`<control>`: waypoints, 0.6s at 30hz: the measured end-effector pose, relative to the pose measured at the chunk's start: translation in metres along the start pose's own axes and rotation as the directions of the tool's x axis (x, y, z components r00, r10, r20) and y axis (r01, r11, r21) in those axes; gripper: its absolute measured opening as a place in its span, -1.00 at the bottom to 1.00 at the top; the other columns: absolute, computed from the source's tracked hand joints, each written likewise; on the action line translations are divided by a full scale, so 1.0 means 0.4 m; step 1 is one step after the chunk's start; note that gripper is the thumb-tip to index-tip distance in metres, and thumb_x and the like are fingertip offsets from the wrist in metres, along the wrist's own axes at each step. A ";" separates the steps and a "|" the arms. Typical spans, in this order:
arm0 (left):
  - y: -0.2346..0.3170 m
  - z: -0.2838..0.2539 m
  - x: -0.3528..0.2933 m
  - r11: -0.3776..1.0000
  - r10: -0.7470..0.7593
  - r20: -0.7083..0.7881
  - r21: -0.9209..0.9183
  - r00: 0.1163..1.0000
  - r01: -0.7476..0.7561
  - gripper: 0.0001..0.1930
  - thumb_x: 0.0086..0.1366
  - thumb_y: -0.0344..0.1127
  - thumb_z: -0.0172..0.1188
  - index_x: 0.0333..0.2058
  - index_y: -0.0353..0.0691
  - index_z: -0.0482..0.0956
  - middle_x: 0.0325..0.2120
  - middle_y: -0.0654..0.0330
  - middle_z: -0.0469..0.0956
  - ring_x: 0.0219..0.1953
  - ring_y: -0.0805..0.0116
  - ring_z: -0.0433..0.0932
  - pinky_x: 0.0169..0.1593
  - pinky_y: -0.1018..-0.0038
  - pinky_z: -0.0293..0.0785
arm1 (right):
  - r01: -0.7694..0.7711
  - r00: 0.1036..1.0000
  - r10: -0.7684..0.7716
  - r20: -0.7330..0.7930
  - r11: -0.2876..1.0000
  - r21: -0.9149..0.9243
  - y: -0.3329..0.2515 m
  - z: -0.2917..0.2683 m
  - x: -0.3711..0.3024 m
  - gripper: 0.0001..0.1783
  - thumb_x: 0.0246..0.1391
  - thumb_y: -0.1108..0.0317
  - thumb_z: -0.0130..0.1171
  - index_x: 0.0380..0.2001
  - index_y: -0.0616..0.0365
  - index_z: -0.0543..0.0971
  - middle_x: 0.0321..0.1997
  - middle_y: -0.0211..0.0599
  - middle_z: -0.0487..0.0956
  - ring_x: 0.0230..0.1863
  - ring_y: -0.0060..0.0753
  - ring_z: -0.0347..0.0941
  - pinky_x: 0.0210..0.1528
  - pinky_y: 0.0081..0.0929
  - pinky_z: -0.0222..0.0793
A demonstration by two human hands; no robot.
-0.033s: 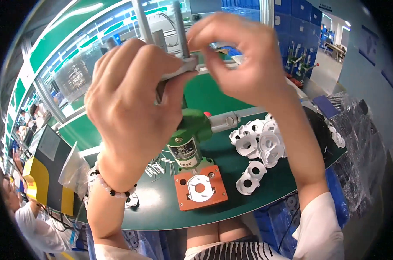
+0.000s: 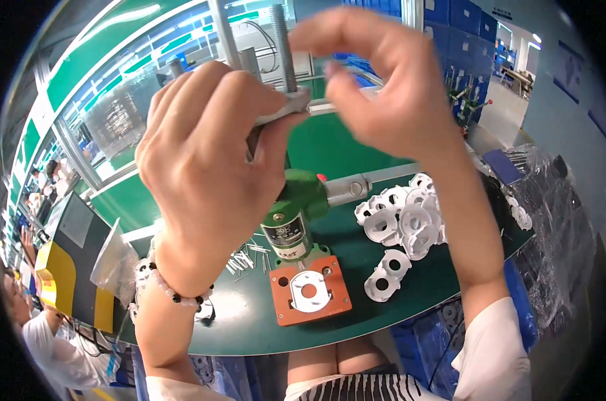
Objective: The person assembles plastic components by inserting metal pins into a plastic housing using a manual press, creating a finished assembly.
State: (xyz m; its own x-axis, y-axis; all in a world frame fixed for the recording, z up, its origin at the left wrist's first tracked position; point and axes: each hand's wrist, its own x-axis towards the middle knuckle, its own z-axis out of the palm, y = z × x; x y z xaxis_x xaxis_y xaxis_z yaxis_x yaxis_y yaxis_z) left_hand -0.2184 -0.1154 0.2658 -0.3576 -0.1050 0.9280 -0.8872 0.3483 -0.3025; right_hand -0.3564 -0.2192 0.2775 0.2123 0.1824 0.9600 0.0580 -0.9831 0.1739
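The left hand (image 2: 206,167) is raised close to the camera, its fingers (image 2: 203,107) and thumb closed around a small flat grey part (image 2: 286,107), which it holds just in front of a threaded metal rod (image 2: 283,47). The right hand (image 2: 390,100) hovers beside it, thumb and forefinger curled toward each other near the part's right end; the hand is blurred, and whether it actually pinches anything cannot be told. A bead bracelet (image 2: 176,284) sits on the left wrist.

Below the hands stands a small press with a green body (image 2: 303,197) and a grey lever arm (image 2: 350,189) running to the right. At its foot lies an orange fixture plate (image 2: 330,301), and seated in the plate's middle is one white round plastic part (image 2: 308,291) with a hole through it. To the right, loose on the green table (image 2: 249,327), is a heap of the same white plastic parts (image 2: 403,220), with two more lying apart just beside the plate. Left of the press a scatter of thin metal pins (image 2: 243,257) lies on the table.

At the left edge stands a yellow and grey box (image 2: 65,267) with a clear plastic bag (image 2: 112,260) against it. Clear bags (image 2: 550,200) also pile up at the right, their contents too unclear to tell. Blue bins (image 2: 463,17) fill shelves in the background
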 end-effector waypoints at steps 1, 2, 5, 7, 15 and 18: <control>-0.002 0.002 -0.002 1.000 -0.004 0.000 0.002 1.000 0.004 -0.80 -0.14 -0.54 0.37 -0.52 -0.33 0.51 -0.55 0.18 0.51 -0.55 0.48 0.51 -0.49 0.64 0.42 | -0.179 0.976 0.210 -0.060 0.927 0.329 0.001 0.004 0.014 -0.79 -0.20 0.55 0.18 -0.39 0.21 0.48 -0.41 -0.28 0.52 -0.32 -0.30 0.48 -0.24 -0.43 0.42; -0.003 0.008 -0.004 1.000 -0.007 -0.017 -0.019 1.000 0.007 -0.80 -0.14 -0.53 0.37 -0.53 -0.32 0.51 -0.55 0.18 0.50 -0.55 0.49 0.50 -0.49 0.63 0.42 | -0.183 0.976 0.211 -0.052 0.929 0.323 -0.027 0.002 0.043 -0.79 -0.20 0.55 0.18 -0.39 0.21 0.48 -0.41 -0.28 0.52 -0.32 -0.30 0.48 -0.24 -0.43 0.42; 0.004 0.009 -0.009 0.997 -0.070 -0.021 -0.029 0.997 0.070 -0.80 -0.16 -0.54 0.37 -0.54 -0.32 0.50 -0.55 0.19 0.51 -0.53 0.44 0.52 -0.46 0.60 0.43 | -0.625 0.550 0.731 0.404 0.040 0.780 -0.140 0.003 0.151 -0.69 0.05 0.17 0.06 -0.65 0.09 0.35 -0.68 -0.48 0.22 -0.58 -0.59 0.13 -0.43 -0.65 0.06; 0.004 0.015 -0.017 0.998 -0.054 -0.095 -0.016 0.994 0.053 -0.81 -0.17 -0.56 0.35 -0.54 -0.31 0.51 -0.54 0.19 0.52 -0.49 0.39 0.53 -0.43 0.56 0.44 | -0.845 0.422 0.741 0.523 0.111 0.524 -0.128 0.020 0.178 -0.70 0.07 0.18 -0.03 -0.61 0.13 0.37 -0.68 -0.43 0.24 -0.60 -0.57 0.12 -0.44 -0.65 0.09; -0.032 0.075 -0.067 0.917 -0.150 -0.309 -0.399 0.939 0.015 -0.60 -0.07 -0.54 0.33 -0.24 -0.26 0.37 -0.34 0.08 0.55 -0.22 0.24 0.54 -0.03 0.36 0.42 | -0.733 0.360 0.852 0.381 0.006 0.681 -0.102 0.070 0.171 -0.67 0.10 0.21 -0.10 -0.71 0.00 0.27 -0.78 -0.54 0.11 -0.81 -0.63 -0.08 -0.76 -0.60 -0.19; -0.056 0.054 -0.089 0.881 -0.107 -0.384 -0.464 0.917 -0.091 -0.48 0.00 -0.51 0.28 -0.10 -0.16 0.21 0.05 -0.13 0.22 0.06 0.02 0.33 0.06 0.18 0.36 | -0.757 0.365 0.780 0.508 -0.069 0.650 -0.062 0.058 0.170 -0.58 0.12 0.22 -0.15 -0.81 -0.11 0.12 -0.84 -0.59 0.00 -0.83 -0.65 -0.15 -0.78 -0.59 -0.28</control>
State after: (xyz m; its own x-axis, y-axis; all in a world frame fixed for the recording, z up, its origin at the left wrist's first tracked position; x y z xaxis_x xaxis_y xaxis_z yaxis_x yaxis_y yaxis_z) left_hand -0.1920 -0.1398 0.2347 -0.1211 0.2239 0.9670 -0.6138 0.7487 -0.2503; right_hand -0.3208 -0.1819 0.3334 0.6186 -0.6905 0.3749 0.4689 -0.0584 -0.8813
